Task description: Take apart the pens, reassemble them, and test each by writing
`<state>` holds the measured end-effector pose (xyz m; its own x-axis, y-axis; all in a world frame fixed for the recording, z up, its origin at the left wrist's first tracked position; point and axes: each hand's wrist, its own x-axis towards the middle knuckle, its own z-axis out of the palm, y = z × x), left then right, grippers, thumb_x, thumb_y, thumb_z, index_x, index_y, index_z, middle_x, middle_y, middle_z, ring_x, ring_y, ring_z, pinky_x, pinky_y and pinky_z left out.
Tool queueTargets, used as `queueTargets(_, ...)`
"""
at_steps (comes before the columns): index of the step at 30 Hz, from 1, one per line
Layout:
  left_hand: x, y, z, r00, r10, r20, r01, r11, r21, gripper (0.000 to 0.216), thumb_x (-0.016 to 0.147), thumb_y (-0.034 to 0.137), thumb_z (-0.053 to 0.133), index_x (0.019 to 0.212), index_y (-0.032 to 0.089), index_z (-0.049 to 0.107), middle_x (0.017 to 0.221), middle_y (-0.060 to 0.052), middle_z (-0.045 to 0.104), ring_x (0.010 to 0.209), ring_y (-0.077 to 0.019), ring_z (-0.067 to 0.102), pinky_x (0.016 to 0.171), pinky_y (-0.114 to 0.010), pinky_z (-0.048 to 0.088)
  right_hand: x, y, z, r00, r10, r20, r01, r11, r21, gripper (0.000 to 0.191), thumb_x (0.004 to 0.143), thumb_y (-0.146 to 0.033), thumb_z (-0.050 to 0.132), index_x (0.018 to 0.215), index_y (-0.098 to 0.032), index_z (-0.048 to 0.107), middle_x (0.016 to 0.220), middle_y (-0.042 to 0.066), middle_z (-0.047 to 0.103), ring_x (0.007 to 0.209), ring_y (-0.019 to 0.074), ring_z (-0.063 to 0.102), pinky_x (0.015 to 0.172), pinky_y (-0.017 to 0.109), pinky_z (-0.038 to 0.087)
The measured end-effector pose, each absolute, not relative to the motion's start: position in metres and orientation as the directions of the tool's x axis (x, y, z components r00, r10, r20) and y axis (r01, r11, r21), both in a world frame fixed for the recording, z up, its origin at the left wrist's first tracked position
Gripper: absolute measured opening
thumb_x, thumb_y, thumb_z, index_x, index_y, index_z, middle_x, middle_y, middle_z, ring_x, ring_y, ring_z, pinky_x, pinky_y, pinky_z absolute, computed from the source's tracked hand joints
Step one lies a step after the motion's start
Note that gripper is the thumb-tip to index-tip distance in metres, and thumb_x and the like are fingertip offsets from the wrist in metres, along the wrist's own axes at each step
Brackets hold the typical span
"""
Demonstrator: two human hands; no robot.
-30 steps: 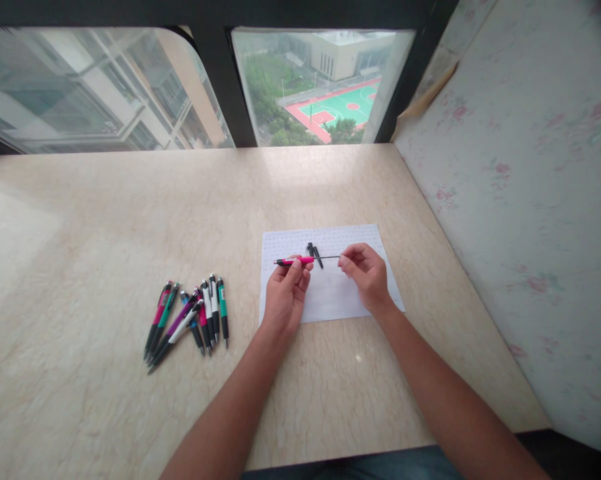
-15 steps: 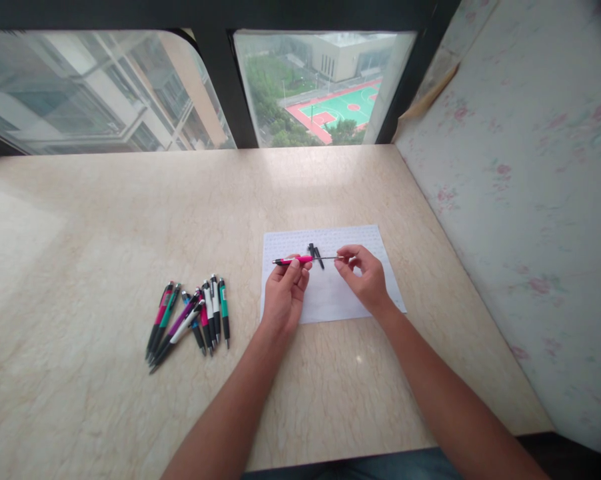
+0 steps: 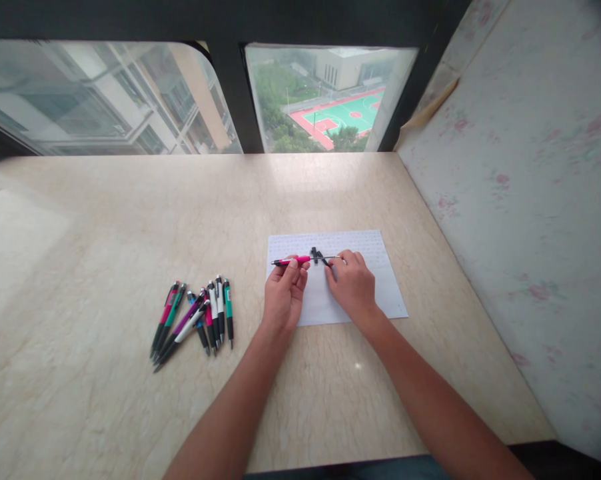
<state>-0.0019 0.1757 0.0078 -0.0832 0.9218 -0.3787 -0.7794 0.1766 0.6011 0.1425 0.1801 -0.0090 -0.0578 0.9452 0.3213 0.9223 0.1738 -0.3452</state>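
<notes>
My left hand (image 3: 283, 293) pinches a pink pen barrel (image 3: 289, 261) and holds it level over a white sheet of paper (image 3: 380, 280). A thin dark refill (image 3: 328, 257) sticks out of the barrel's right end. My right hand (image 3: 349, 283) is closed, and its fingertips pinch that refill close to the barrel. Two small black pen parts (image 3: 316, 255) lie on the paper just behind the refill.
A bunch of several pens (image 3: 195, 321) in pink, green, purple, white and black lies on the marble tabletop (image 3: 105, 233) to the left. A window (image 3: 330, 93) runs along the far edge. A floral papered wall (image 3: 525, 200) closes the right side.
My right hand has slid left along the refill toward the pink barrel, so less refill shows. The left hand has held still. The view has tipped down slightly.
</notes>
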Motion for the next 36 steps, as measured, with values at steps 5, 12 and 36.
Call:
queueTargets(5, -0.004, 0.177, 0.009, -0.096, 0.913, -0.396, -0.783, 0.176, 0.596, 0.012, 0.078, 0.014, 0.073, 0.088, 0.013, 0.068, 0.089, -0.006, 0.074, 0.080, -0.0097, 0.070, 0.072, -0.015, 0.054, 0.158, 0.179, -0.008, 0.129, 0.925, 0.357, 0.858, 0.076, -0.508, 0.016, 0.090, -0.027, 0.054, 0.090, -0.019, 0.068, 0.094, 0.009, 0.067, 0.084, 0.0215, 0.058, 0.068, 0.033, 0.044)
queueTargets(12, -0.009, 0.179, 0.007, -0.117, 0.914, -0.388, -0.790, 0.151, 0.595, 0.013, 0.077, 0.014, 0.074, 0.088, 0.013, 0.068, 0.087, -0.005, 0.073, 0.080, -0.0096, 0.070, 0.071, -0.015, 0.054, 0.178, 0.187, -0.014, 0.287, 0.952, 0.104, 0.157, 0.060, -0.986, 0.019, 0.079, -0.036, 0.068, 0.087, -0.019, 0.069, 0.074, 0.002, 0.065, 0.063, 0.0144, 0.057, 0.058, 0.027, 0.045)
queueTargets(36, 0.005, 0.169, 0.009, -0.076, 0.932, -0.355, -0.712, 0.198, 0.673, 0.021, 0.074, 0.020, 0.078, 0.091, 0.015, 0.068, 0.091, -0.005, 0.072, 0.081, -0.0099, 0.068, 0.074, -0.018, 0.053, 0.167, 0.177, 0.002, 0.177, 0.946, 0.272, 0.144, 0.248, -0.958, 0.007, 0.084, -0.028, 0.065, 0.085, -0.021, 0.068, 0.085, 0.003, 0.063, 0.077, 0.0156, 0.060, 0.066, 0.028, 0.050)
